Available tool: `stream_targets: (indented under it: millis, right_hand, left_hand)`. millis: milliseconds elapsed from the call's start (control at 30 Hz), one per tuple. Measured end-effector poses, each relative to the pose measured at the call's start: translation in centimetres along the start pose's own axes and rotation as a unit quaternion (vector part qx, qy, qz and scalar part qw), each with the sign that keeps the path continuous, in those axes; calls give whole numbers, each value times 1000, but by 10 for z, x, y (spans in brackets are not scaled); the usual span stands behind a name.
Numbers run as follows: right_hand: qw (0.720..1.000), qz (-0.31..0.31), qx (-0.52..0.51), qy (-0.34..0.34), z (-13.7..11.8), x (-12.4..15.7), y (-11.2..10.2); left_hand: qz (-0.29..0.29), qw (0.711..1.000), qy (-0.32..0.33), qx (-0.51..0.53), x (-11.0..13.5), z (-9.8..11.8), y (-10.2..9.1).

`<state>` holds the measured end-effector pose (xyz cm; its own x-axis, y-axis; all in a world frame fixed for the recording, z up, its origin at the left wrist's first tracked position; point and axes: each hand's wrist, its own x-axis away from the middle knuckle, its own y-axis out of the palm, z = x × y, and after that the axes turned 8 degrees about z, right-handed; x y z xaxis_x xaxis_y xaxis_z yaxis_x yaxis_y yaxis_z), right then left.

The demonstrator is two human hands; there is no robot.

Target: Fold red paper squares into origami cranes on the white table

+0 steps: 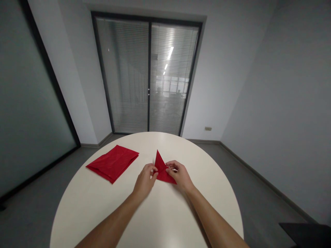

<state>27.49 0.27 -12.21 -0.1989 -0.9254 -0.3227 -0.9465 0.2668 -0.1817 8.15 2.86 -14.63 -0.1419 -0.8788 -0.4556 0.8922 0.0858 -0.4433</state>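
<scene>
A small red cloth folded into a triangle (161, 167) lies near the middle of a round white table (108, 206), one point sticking up away from me. My left hand (144, 182) pinches its left edge with closed fingers. My right hand (179, 175) pinches its right side, fingers curled on the fabric. Both hands rest on the tabletop.
A stack of flat red cloths (113, 162) lies on the table to the left of my hands. Beyond the table are glass doors with blinds (148, 75), grey walls and grey floor. A dark object (307, 233) shows at the bottom right corner.
</scene>
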Motion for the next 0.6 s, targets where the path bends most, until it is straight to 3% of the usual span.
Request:
stream_targets:
  millis: [100, 233, 333, 467, 600]
  right_hand:
    - [1000, -7, -14, -13, -2, 0, -1]
    - [999, 0, -32, -26, -1, -2, -3]
    - [999, 1, -35, -34, -1, -2, -5]
    - [999, -9, -21, -45, -5, 0, -9]
    - [995, 7, 21, -102, -10, -1, -15]
  left_hand:
    - [9, 989, -92, 116, -5, -11, 8]
    - [-20, 964, -134, 229, -11, -11, 8]
    - [-66, 953, -140, 260, -12, -3, 3]
    - [-75, 949, -121, 282, -13, 4, -1]
    - [-40, 978, -70, 190, -13, 4, -5]
